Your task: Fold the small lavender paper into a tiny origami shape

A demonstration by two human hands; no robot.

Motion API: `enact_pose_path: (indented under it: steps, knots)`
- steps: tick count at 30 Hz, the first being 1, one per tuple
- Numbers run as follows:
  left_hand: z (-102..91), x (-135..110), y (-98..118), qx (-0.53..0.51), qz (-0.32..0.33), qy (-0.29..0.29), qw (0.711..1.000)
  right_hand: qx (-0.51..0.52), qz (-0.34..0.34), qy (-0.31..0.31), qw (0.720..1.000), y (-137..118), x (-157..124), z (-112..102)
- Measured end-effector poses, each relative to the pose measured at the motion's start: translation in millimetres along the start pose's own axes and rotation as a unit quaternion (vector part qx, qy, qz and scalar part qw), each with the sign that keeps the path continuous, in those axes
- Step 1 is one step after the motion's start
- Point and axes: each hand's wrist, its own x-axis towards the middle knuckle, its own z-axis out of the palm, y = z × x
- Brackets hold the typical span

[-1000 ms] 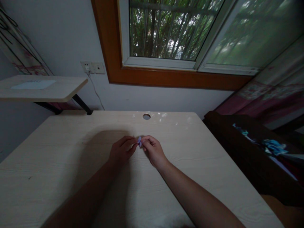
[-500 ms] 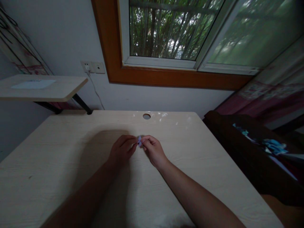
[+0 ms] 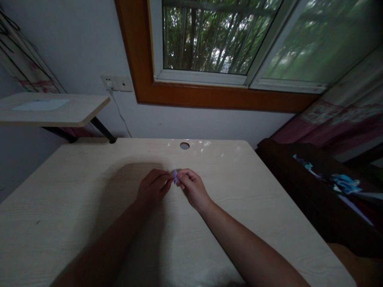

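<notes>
A small purple piece, perhaps folded paper (image 3: pixel 175 176), is pinched between both my hands over the pale wooden desk (image 3: pixel 191 239). My left hand (image 3: pixel 154 184) holds its left side between thumb and fingertips. From the other side, my right hand (image 3: pixel 193 186) grips it with thumb and bent forefinger. Fingertips cover much of the piece, so its full shape is hidden.
Behind my hands the desk has a round cable hole (image 3: pixel 184 146). A raised shelf (image 3: pixel 89 105) with a white sheet (image 3: pixel 40 105) stands at the left. To the right is dark wooden furniture (image 3: pixel 299 175) with a crumpled blue thing (image 3: pixel 347 184) on it.
The purple piece has tilted slightly between my fingertips and shows a little more of its surface. Both hands stay in nearly the same place.
</notes>
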Motion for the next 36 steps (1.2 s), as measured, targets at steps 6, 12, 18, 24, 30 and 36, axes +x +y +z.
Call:
enact_pose_path:
  steps: [6,12,18,24,30,36]
  knots:
    - [1.3,-0.7,-0.9,-0.003,-0.032,-0.003,0.999,0.004,-0.023,0.011,1.0,-0.2,-2.8,2.8]
    - [2.8,-1.2,-3.4,-0.013,-0.034,-0.02,0.999,-0.084,-0.057,0.006,0.995,1.9,-6.7,3.2]
    - [1.7,-1.2,-2.9,0.011,-0.026,-0.043,0.999,-0.208,-0.116,0.011,0.971,0.6,-7.4,3.7]
    - [1.2,0.9,-2.2,-0.001,-0.024,-0.039,0.999,-0.261,-0.15,0.02,0.954,-3.5,-9.5,4.0]
    - [3.9,-3.0,-6.5,-0.082,-0.095,-0.056,0.99,-0.266,-0.157,0.027,0.951,-0.9,-7.9,2.7]
    - [2.1,-0.7,-4.3,-0.213,-0.247,-0.085,0.941,-0.216,-0.119,0.027,0.969,3.9,-2.9,-2.1]
